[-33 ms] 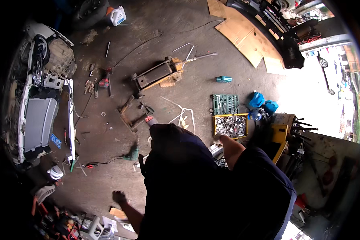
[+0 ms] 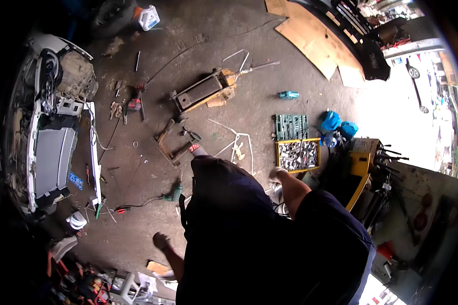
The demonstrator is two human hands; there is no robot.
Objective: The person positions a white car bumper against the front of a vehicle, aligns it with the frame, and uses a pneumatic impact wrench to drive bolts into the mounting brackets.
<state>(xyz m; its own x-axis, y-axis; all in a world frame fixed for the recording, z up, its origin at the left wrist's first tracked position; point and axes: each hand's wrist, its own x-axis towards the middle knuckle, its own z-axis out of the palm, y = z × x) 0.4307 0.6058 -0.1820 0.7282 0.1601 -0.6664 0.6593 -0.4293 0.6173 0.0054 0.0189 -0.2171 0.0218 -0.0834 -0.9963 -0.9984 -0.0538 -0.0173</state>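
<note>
My left hand (image 2: 161,240) hangs over the floor at the lower left, out from my dark clothing. It looks dark and rounded, its fingers too blurred to make out, and I see nothing sticking out of it. My right hand (image 2: 276,175) looks pale and sits just below a yellow-edged tray (image 2: 320,155) full of metal sockets. Its fingers are mostly hidden, and I cannot tell whether it touches the metal parts beneath. Beyond the tray lies an open green tool case (image 2: 291,127). A green corded drill (image 2: 174,193) rests on the floor between my left hand and a rusty metal frame (image 2: 169,152).
A floor jack (image 2: 201,94) lies ahead, with bent white rods (image 2: 250,152) nearer me. At left stand a stripped car front (image 2: 53,157) and a long white bar (image 2: 93,152). Cardboard (image 2: 310,40) spreads at far right. A yellow cabinet (image 2: 360,165) flanks my right side.
My left hand has shifted slightly up and to the right in the picture. The view has moved a little, so floor items sit slightly differently. No item has visibly been picked up or put down.
</note>
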